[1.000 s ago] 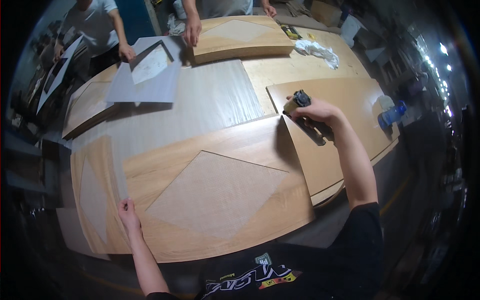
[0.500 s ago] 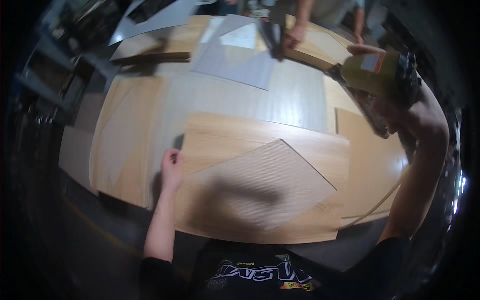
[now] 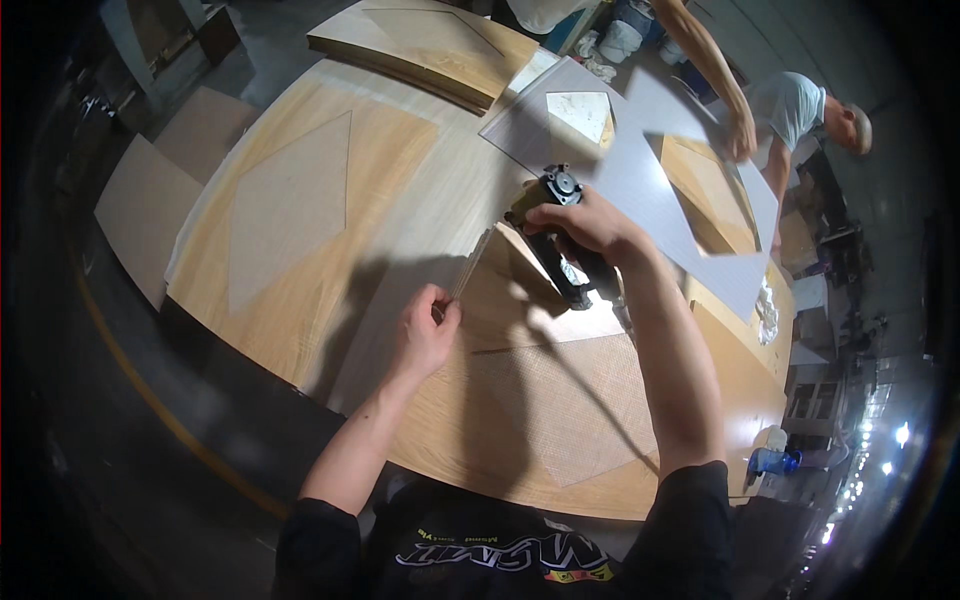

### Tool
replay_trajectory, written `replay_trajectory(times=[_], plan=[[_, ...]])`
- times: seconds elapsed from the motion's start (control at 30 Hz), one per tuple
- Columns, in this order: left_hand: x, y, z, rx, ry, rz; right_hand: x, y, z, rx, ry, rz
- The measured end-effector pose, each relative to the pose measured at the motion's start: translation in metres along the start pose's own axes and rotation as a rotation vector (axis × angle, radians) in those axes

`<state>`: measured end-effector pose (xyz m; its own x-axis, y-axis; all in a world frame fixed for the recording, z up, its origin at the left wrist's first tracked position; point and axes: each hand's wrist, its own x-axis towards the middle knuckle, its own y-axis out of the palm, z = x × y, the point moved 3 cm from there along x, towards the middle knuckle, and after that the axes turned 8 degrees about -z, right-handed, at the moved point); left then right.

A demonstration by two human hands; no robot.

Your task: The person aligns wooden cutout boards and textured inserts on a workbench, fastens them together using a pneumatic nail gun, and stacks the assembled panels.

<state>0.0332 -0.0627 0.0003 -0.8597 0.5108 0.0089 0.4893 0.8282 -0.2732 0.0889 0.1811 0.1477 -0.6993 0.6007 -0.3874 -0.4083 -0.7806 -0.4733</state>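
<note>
Right hand (image 3: 588, 222) clenched on black nail gun (image 3: 562, 232), muzzle toward near-right; left hand (image 3: 426, 330) pinching thin clear film edge (image 3: 470, 265) just left, running near-to-far.

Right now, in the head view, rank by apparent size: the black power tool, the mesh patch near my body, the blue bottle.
1. mesh patch
2. black power tool, in the right hand
3. blue bottle, though it is farther away, near the rim.

Large wooden desk (image 3: 450, 190), round-edged. Lying directly on it: veneered panel (image 3: 560, 420) at six o'clock, stacked panels (image 3: 430, 50) at twelve, grey sheets (image 3: 650, 190) toward two, white rag (image 3: 768, 312) at three.
</note>
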Motion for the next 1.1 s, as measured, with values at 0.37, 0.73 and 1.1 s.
replay_trajectory(times=[0.37, 0.73, 1.1], plan=[[0.0, 0.001, -0.001, -0.028, 0.046, -0.015, 0.019, 0.002, -0.007, -0.148, 0.054, 0.052], [0.001, -0.002, -0.003, -0.023, 0.055, -0.02, 0.014, 0.008, -0.002, -0.12, 0.114, 0.05], [0.0, 0.0, -0.001, -0.015, 0.035, -0.004, 0.006, 0.013, 0.006, -0.094, 0.147, 0.036]])
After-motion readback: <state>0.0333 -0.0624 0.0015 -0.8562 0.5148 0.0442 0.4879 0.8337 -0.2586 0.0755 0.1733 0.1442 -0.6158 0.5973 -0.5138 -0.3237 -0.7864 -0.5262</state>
